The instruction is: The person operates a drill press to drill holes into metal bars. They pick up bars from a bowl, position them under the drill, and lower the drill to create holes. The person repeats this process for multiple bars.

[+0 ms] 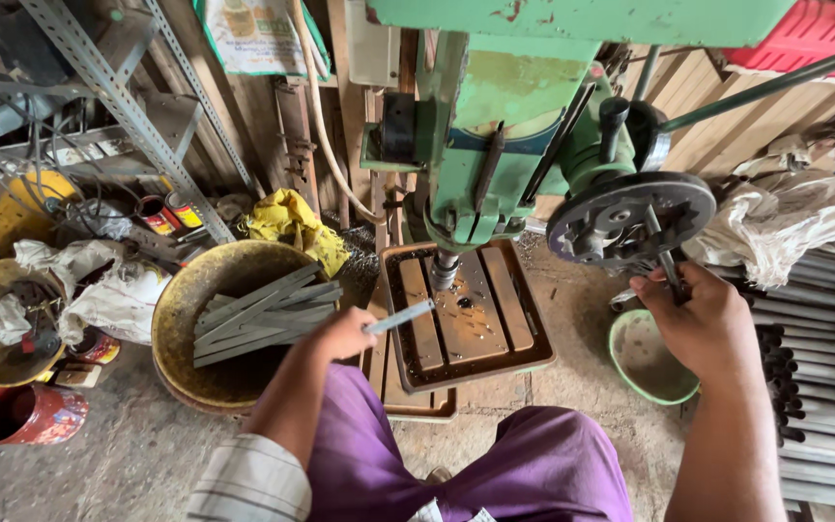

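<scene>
Head view looks down on our green drill press (pixel 495 116), the biggest thing before us, standing over its brown slotted surface (pixel 466 314) with the chuck and bit (pixel 444 271) hanging just above the slats. Left of it sits a wide yellow basin (pixel 186 309) holding a loose stack of grey metal strips (pixel 263 311). To the right lie grey pipes (pixel 823 387) on the floor, and a small green bowl (pixel 645 362) rests near our right knee. Our purple trousers (pixel 475 454) fill the bottom. Our right hand (pixel 703 324) has its grip closed around a handle rod (pixel 667 259) of the dark feed wheel (pixel 630 217). Our left hand (pixel 340 335) pinches one narrow metal strip (pixel 400 317), its free end reaching over the surface's left edge, short of the bit.
</scene>
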